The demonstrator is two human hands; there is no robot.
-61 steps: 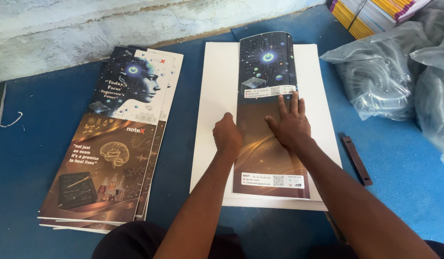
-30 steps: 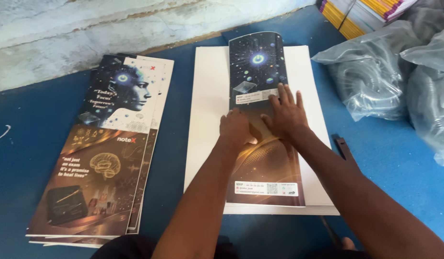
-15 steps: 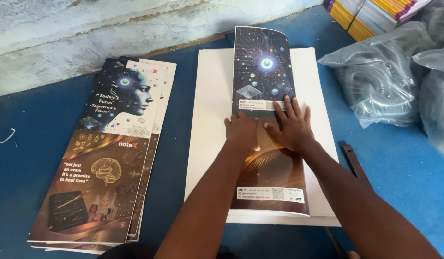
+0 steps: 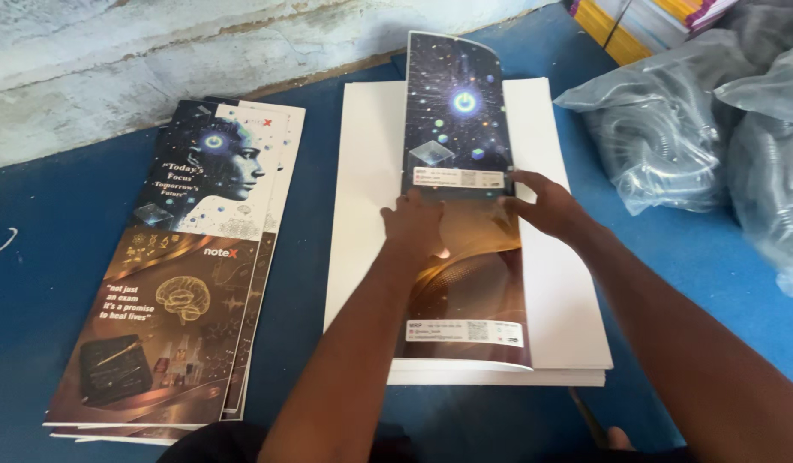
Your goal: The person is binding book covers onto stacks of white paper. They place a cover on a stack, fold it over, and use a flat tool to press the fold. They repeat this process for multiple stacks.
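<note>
A long printed cover sheet [image 4: 465,274], dark with stars at its far end and brown at its near end, lies along a stack of white paper [image 4: 362,189] on the blue surface. My left hand [image 4: 414,225] presses flat on the sheet's left side near its middle. My right hand [image 4: 546,206] rests at the sheet's right edge, fingers on the sheet. The far end of the sheet curls up a little.
A pile of similar printed cover sheets [image 4: 182,274] lies to the left. Grey plastic bags [image 4: 688,129] sit at the right, with stacked yellow-edged books [image 4: 636,21] behind them. A pale wall base [image 4: 156,60] runs along the far side.
My right hand has slid from the middle of the sheet out to its right edge. The left hand has shifted slightly left. The view has moved a little.
</note>
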